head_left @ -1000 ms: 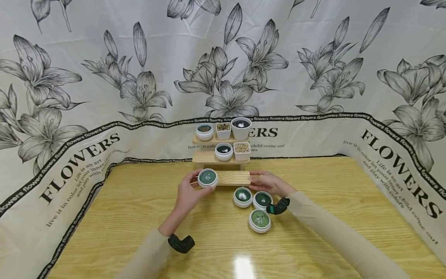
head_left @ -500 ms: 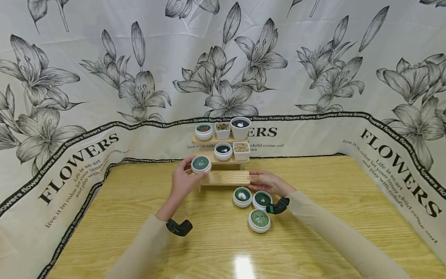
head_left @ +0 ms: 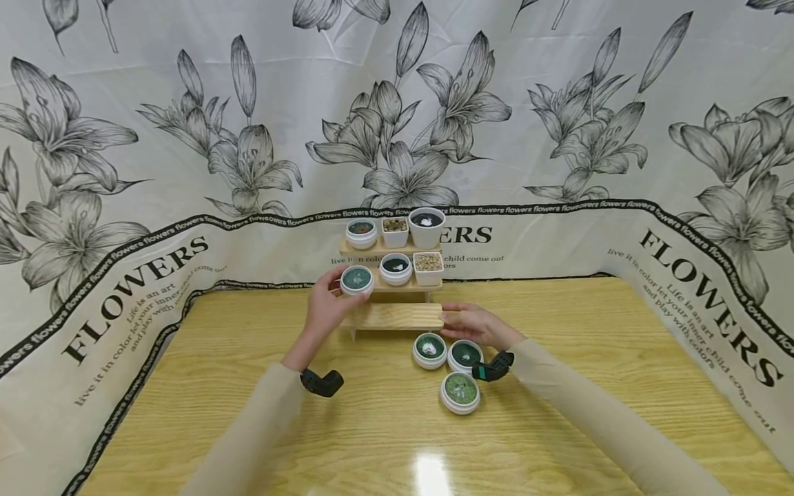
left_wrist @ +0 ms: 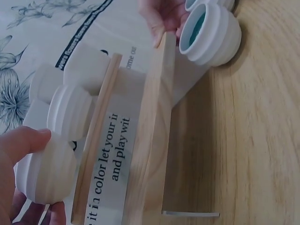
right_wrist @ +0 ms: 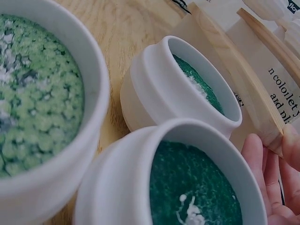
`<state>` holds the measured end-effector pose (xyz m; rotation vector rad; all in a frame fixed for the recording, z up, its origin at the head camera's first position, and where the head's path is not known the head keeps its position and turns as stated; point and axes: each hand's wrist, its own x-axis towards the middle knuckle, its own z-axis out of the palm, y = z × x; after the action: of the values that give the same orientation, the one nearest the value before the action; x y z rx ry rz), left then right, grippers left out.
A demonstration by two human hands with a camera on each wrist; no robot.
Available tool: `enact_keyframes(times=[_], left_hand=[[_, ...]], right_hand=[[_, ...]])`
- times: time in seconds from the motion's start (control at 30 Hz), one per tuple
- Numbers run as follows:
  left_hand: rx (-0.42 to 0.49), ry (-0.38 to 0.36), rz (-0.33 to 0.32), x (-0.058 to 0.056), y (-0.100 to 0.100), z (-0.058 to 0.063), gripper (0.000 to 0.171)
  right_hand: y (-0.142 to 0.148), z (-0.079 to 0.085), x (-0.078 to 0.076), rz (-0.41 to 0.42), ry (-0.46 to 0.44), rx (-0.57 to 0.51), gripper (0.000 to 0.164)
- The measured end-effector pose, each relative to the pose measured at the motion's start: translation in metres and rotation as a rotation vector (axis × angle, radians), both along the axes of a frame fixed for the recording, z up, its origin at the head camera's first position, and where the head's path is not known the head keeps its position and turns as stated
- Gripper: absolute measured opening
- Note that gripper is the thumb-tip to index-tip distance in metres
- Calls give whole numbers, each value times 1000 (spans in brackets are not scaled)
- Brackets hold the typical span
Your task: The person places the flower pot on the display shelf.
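My left hand grips a round white pot with a green filling, thumb on one side and fingers on the other. It is at the left end of the stand's middle shelf, beside a round pot with a dark filling. My right hand pinches the right end of the lowest wooden shelf, thumb and fingers on either side of the board. Close by that hand, three round pots stand on the table: one with white specks, one dark green, and one light green.
On the top shelf stand a round pot, a square pot and a taller pot. A square pot of pale pebbles is on the middle shelf. A flower-printed cloth hangs behind the wooden table.
My left hand has carried the green-filled pot up and a little left, from over the lowest shelf to the middle shelf's left end. The right hand keeps its hold on the lowest shelf.
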<state>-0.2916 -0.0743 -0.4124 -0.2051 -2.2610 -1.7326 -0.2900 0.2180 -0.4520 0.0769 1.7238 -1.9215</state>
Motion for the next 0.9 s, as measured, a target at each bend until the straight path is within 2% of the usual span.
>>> enact_keyframes(times=[0.4,0.6,0.9], left_hand=[[-43,-42,-9,-15,0,1,64],[28,-32,-24,-20,3,1,65],[113,-46,-18,-22,4,-5,66]], right_hand=[[0,2,0,6,11,8,60],[1,5,1,10,20,-15,59],[1,-1,-1,6,8,0,59]])
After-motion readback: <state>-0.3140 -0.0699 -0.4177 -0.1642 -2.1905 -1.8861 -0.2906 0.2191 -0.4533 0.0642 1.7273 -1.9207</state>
